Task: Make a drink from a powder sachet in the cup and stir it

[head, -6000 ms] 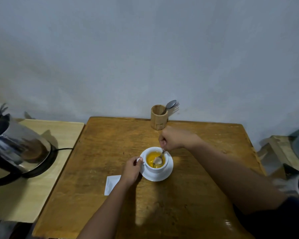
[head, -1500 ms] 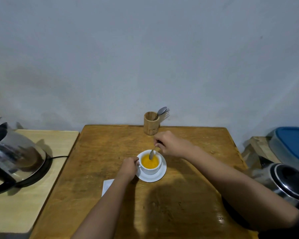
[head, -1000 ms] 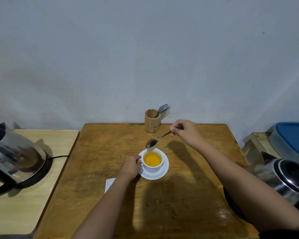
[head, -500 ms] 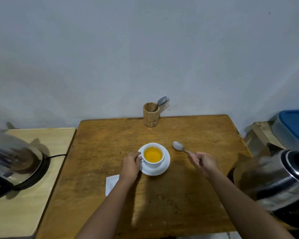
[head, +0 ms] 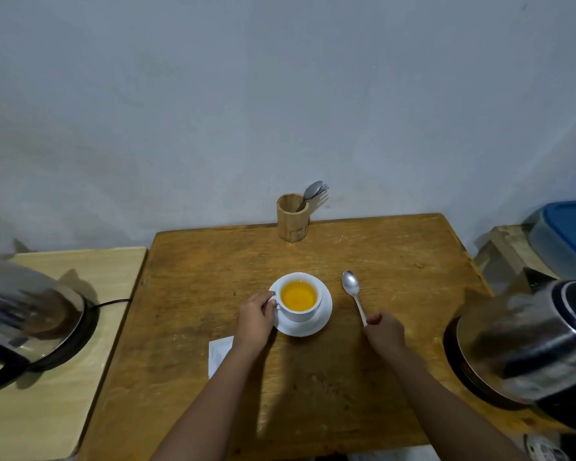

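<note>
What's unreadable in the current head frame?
- White sachet: partly hidden under the left forearm; print too small to read.
- Left kettle and right kettle: blurred, cut by frame edges.
- Spoon handle end: covered by right hand.
- Cup handle: behind left hand.

We have one view, head-worn, looking forward and down over the desk toward the wall behind it, from close above the desk's near edge.

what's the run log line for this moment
stage: stirring done | left hand: on cup handle | right hand: spoon on table | drink: orange
</note>
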Demonstrator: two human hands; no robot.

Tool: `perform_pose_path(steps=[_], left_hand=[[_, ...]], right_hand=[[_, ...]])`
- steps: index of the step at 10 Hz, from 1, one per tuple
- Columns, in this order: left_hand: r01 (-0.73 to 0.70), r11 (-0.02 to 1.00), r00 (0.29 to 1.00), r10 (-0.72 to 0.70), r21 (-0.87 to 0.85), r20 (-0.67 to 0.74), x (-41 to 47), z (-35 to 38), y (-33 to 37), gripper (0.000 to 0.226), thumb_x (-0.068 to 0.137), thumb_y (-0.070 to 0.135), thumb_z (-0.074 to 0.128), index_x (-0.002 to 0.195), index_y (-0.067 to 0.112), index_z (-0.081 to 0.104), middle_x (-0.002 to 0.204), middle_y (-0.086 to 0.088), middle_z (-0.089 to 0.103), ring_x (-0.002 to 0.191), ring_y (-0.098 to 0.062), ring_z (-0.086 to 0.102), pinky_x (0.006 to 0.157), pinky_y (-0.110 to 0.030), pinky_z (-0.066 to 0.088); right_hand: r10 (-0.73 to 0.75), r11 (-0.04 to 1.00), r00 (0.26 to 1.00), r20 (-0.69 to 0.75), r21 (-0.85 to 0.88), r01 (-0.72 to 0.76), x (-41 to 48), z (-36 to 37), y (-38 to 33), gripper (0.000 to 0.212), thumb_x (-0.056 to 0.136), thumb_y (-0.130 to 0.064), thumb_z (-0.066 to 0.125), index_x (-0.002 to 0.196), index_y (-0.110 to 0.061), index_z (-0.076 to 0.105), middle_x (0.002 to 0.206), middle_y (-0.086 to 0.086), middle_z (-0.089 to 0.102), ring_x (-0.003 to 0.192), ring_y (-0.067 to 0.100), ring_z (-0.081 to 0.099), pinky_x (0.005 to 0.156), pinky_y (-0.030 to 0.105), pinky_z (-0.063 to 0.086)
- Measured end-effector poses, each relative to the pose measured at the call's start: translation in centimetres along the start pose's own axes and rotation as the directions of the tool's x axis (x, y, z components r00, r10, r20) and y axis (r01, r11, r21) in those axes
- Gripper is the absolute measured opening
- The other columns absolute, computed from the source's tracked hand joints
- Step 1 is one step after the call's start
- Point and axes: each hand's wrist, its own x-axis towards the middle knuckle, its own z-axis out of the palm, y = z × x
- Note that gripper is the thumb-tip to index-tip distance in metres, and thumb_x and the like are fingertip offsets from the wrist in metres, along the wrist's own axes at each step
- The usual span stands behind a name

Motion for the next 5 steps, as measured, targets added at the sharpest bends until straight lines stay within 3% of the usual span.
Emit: perform_pose_path(steps=[1, 2, 3, 4, 5], left_hand=[[0.011, 1.000, 1.000, -0.011, -0.007, 0.005, -0.3, 0.0, 0.1, 0.031, 0.094, 0.016, 0.047, 0.122, 0.010, 0.060, 0.125, -0.007, 0.062, 0.112, -0.018, 0.055, 0.089, -0.022, 0.038], [-0.005, 1.000, 1.000, 0.005, 0.008, -0.007, -0.3, 0.1, -0.1, 0.031, 0.094, 0.015, 0.046, 0.122, 0.010, 0.060, 0.126, -0.007, 0.061, 0.114, -0.019, 0.055, 0.090, -0.021, 0.038], [-0.038, 0.999, 0.999, 0.038, 0.026, -0.006, -0.8, 0.2, 0.0, 0.034, 0.095, 0.015, 0.044, 0.126, 0.012, 0.055, 0.130, -0.006, 0.058, 0.119, -0.020, 0.053, 0.092, -0.022, 0.037], [-0.008, 0.998, 0.998, 0.011, 0.056, -0.066, -2.1, 1.0, -1.5, 0.040, 0.097, 0.020, 0.039, 0.137, 0.015, 0.043, 0.142, -0.004, 0.046, 0.131, -0.019, 0.043, 0.099, -0.023, 0.033], [0.091, 0.987, 0.993, -0.081, 0.130, -0.083, -3.6, 1.6, -3.3, 0.046, 0.098, 0.021, 0.036, 0.144, 0.017, 0.031, 0.152, -0.003, 0.034, 0.140, -0.018, 0.032, 0.109, -0.029, 0.032]], right_hand=[[-0.117, 0.989, 0.993, 0.001, -0.088, 0.117, -0.3, 0.3, 0.3, 0.016, 0.077, 0.003, 0.063, 0.082, -0.009, 0.054, 0.100, 0.014, 0.055, 0.082, 0.019, 0.048, 0.055, 0.021, 0.033], [-0.187, 0.970, 0.982, 0.024, -0.151, 0.188, -0.4, 0.3, 0.6, 0.015, 0.079, 0.000, 0.061, 0.081, -0.011, 0.051, 0.099, 0.011, 0.052, 0.082, 0.018, 0.046, 0.057, 0.023, 0.035], [-0.223, 0.938, 0.974, 0.048, -0.262, 0.228, -0.4, 0.1, 0.7, 0.010, 0.082, -0.006, 0.059, 0.082, -0.014, 0.052, 0.100, 0.009, 0.052, 0.087, 0.020, 0.049, 0.070, 0.030, 0.043], [-0.260, 0.896, 0.963, 0.065, -0.355, 0.266, -0.3, 0.0, 1.1, 0.008, 0.087, -0.013, 0.055, 0.094, -0.015, 0.056, 0.107, 0.006, 0.053, 0.096, 0.018, 0.047, 0.075, 0.029, 0.043], [-0.355, 0.824, 0.935, 0.009, -0.468, 0.318, -0.2, -0.2, 2.2, 0.017, 0.092, -0.023, 0.048, 0.106, -0.017, 0.056, 0.116, 0.005, 0.053, 0.105, 0.018, 0.046, 0.082, 0.032, 0.047]])
